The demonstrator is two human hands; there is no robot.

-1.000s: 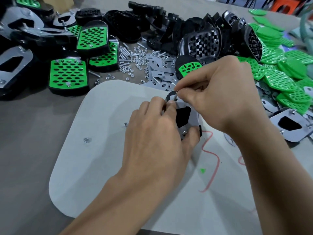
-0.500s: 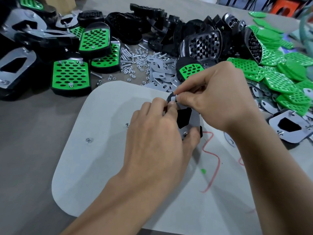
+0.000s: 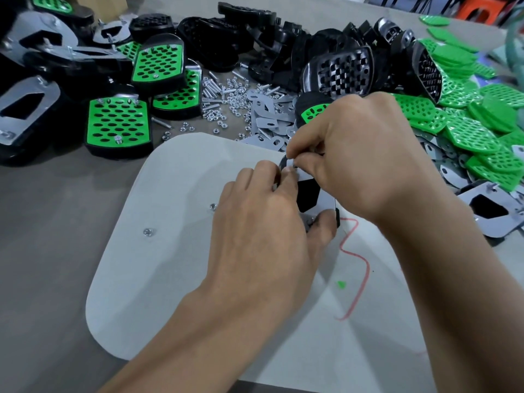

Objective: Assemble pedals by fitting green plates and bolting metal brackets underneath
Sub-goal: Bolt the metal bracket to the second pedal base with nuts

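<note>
A black pedal (image 3: 307, 194) lies upside down on the white board (image 3: 175, 177), with a grey metal bracket on its underside. My left hand (image 3: 263, 231) grips the pedal from the left, the thumb on its near end. My right hand (image 3: 357, 157) pinches a small fastener at the pedal's far end, thumb and forefinger together. The fastener itself is too small to make out. Most of the pedal is hidden under both hands.
Finished green-plated pedals (image 3: 119, 126) lie at the left, bare black pedals (image 3: 340, 72) at the back. Loose green plates (image 3: 476, 129) are heaped at the right. Nuts and bolts (image 3: 224, 100) and grey brackets (image 3: 266, 120) lie beyond the board. Two loose nuts (image 3: 148, 232) sit on it.
My right hand's fingers have shifted slightly at the pedal's far end while pinching. My left hand keeps its hold. The view has tilted a little.
</note>
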